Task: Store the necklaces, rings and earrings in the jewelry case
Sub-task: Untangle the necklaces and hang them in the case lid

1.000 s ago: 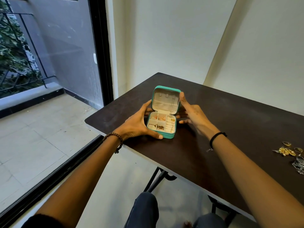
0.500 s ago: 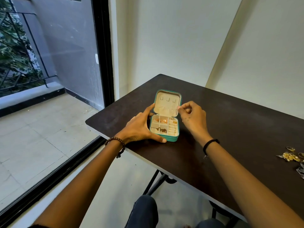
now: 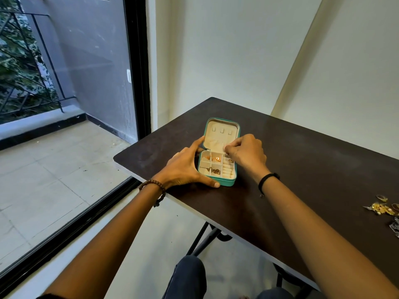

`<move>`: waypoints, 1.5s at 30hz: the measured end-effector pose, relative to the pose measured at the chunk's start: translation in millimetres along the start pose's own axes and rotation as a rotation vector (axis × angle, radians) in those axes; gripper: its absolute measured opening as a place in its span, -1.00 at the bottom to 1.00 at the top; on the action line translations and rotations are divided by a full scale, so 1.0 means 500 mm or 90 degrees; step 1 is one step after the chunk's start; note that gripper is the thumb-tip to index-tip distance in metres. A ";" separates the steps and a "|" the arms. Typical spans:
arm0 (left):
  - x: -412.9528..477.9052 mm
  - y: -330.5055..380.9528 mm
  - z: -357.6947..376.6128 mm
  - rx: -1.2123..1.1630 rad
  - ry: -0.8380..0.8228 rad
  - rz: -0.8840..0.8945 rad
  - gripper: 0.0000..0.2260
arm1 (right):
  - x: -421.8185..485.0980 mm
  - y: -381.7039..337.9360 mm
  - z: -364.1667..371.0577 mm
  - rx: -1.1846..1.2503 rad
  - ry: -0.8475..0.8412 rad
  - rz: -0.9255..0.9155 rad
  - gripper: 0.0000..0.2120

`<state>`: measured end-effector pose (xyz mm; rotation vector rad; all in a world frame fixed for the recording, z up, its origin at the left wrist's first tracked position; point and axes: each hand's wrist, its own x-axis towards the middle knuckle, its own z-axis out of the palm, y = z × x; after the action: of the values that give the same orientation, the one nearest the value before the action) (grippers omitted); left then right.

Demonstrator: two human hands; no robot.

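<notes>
A teal jewelry case (image 3: 224, 182) lies open on the dark table (image 3: 302, 169), its cream lid (image 3: 220, 134) tipped back. Gold pieces lie in the upper compartments (image 3: 216, 159) and in a lower compartment (image 3: 214, 171). My left hand (image 3: 183, 167) grips the case's left side, thumb at the front corner and index finger along the lid's edge. My right hand (image 3: 246, 154) hovers over the case's right side with fingers curled, its fingertips pinching the cream lining at the lid's lower right. Loose gold jewelry (image 3: 381, 208) lies far to the right.
A ring (image 3: 381, 198) and a silver piece (image 3: 395, 226) lie by the loose pile at the table's right edge. A glass door with a black frame (image 3: 138, 83) stands left of the table. My knees (image 3: 185, 277) and the table's legs (image 3: 200, 238) show below.
The lid has tipped further back and the case lies flatter. My right hand moved from behind the lid to its lower right inside corner. My left hand kept its hold.
</notes>
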<state>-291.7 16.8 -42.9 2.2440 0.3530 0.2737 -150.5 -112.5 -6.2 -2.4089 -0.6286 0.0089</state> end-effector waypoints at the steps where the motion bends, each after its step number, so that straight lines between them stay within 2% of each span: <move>1: 0.000 0.000 0.000 0.002 -0.001 0.002 0.11 | -0.001 0.002 -0.002 0.037 0.005 0.009 -0.87; 7: 0.004 -0.005 0.000 -0.010 -0.012 -0.006 0.14 | -0.011 0.012 -0.018 0.243 0.014 0.055 -0.86; 12: 0.003 -0.001 -0.002 -0.039 -0.021 -0.011 0.16 | -0.014 0.008 -0.039 0.376 -0.013 0.102 -0.93; 16: 0.022 0.005 -0.006 -0.114 -0.001 -0.060 0.17 | 0.003 -0.001 -0.049 0.468 -0.043 0.128 -0.94; 19: 0.035 0.010 -0.004 -0.203 0.049 -0.101 0.11 | 0.009 -0.010 -0.052 0.516 -0.073 0.139 -0.92; 21: 0.042 0.019 0.001 -0.200 0.110 -0.121 -0.05 | 0.010 -0.011 -0.054 0.501 -0.079 0.141 -0.93; 24: 0.061 0.029 0.013 -0.117 0.195 -0.143 -0.35 | 0.014 -0.010 -0.053 0.413 -0.070 0.127 -0.91; 29: 0.089 0.015 0.039 -0.104 0.276 -0.133 -0.65 | 0.021 -0.017 -0.043 0.316 -0.051 0.098 -0.87; 31: 0.091 0.009 0.039 -0.109 0.288 -0.128 -0.69 | 0.021 -0.016 -0.042 0.248 -0.020 0.055 -0.88; 34: 0.091 0.000 0.040 -0.130 0.283 -0.108 -0.69 | 0.011 -0.015 -0.046 0.126 0.007 -0.028 -0.79; 38: 0.090 -0.005 0.042 -0.138 0.290 -0.091 -0.69 | 0.007 -0.018 -0.052 0.027 0.010 -0.040 -0.86; 40: 0.089 -0.006 0.043 -0.150 0.293 -0.083 -0.70 | 0.009 -0.021 -0.054 0.057 -0.001 -0.023 -0.88; 43: 0.085 -0.005 0.043 -0.163 0.296 -0.074 -0.71 | 0.012 -0.025 -0.054 0.235 -0.046 0.026 -0.86; 45: 0.084 -0.006 0.043 -0.169 0.299 -0.067 -0.72 | 0.015 -0.028 -0.052 0.314 -0.035 0.068 -0.83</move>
<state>-245.9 17.6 -55.5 1.8780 0.6392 0.7503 -145.8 -115.2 23.7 -1.9647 -0.4567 0.2464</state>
